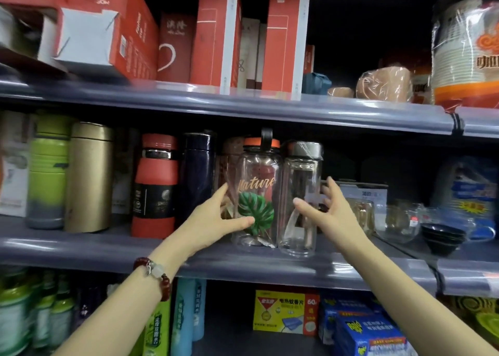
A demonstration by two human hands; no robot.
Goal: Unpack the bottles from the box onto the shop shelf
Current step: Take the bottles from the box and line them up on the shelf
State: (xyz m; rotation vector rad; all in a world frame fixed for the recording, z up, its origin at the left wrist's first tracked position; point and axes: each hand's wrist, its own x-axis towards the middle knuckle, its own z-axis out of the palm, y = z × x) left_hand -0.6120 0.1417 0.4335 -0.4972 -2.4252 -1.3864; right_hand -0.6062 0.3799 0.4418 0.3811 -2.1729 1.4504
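On the middle shelf [81, 250], from the left, stand a green flask [47, 172], a gold flask [87, 177], a red bottle with a black band [155, 185] and a dark navy flask [195, 177], all upright near the front edge. Next, the left hand [213, 220], with a red bead bracelet [156, 274] on its wrist, reaches up to a clear bottle printed "Nature" with a green leaf [256, 193]. Its fingers [222, 191] are spread apart: thumb across the lower front, the others along the left side, cupping the bottle rather than closed around it. This bottle stands upright on the middle shelf, orange-lidded, touching a clear bottle with a silver cap [301, 193] just to its right. The right hand [328, 212] is open at that second bottle, thumb on the front and fingers behind its right side. Further right sit glass cups [399, 220] and stacked dark bowls [442, 238].
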